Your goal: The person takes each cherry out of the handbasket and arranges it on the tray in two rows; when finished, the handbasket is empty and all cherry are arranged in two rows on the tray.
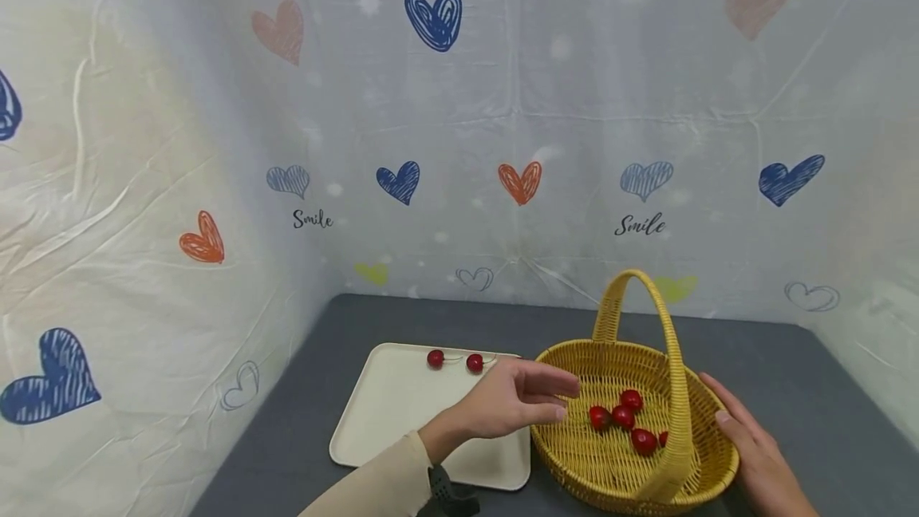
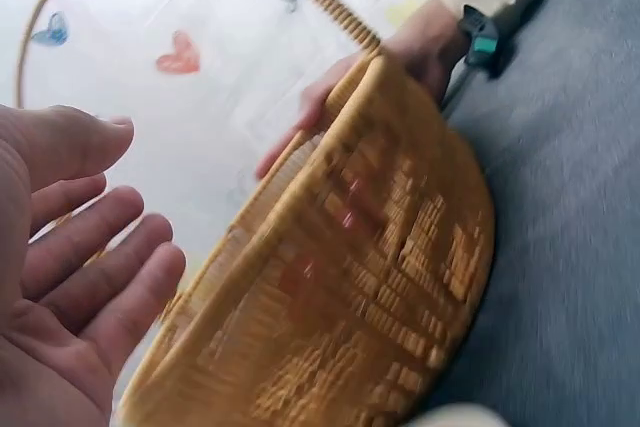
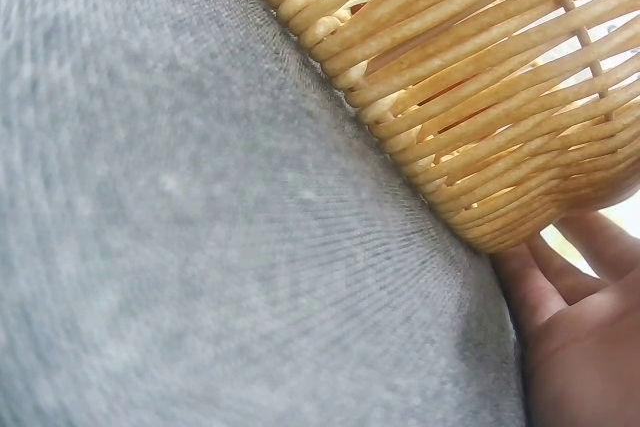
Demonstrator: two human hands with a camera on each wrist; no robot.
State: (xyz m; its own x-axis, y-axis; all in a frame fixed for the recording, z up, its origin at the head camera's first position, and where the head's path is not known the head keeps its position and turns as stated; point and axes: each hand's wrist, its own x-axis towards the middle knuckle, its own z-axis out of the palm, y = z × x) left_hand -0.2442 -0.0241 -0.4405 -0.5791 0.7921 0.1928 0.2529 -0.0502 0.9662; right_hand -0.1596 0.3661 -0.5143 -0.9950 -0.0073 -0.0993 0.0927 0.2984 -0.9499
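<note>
My left hand (image 1: 513,397) hovers over the left rim of a yellow wicker basket (image 1: 574,469) with a tall handle. Its fingers are loosely bent with nothing between them, and in the left wrist view the palm of the left hand (image 2: 80,277) shows bare. Several red cherries (image 1: 623,417) lie inside the basket. At the basket's right side, my right hand (image 1: 761,453) rests against the outer wall, thumb near the rim. Up close, the fingers of the right hand (image 3: 590,317) reach along the woven wall (image 3: 480,147), partly hidden behind it.
Left of the basket lies a cream tray (image 1: 388,413), with two stemmed cherries (image 1: 475,363) near its far edge. Both stand on a dark grey table (image 1: 287,437). A white curtain (image 1: 459,102) printed with hearts hangs behind and at the sides.
</note>
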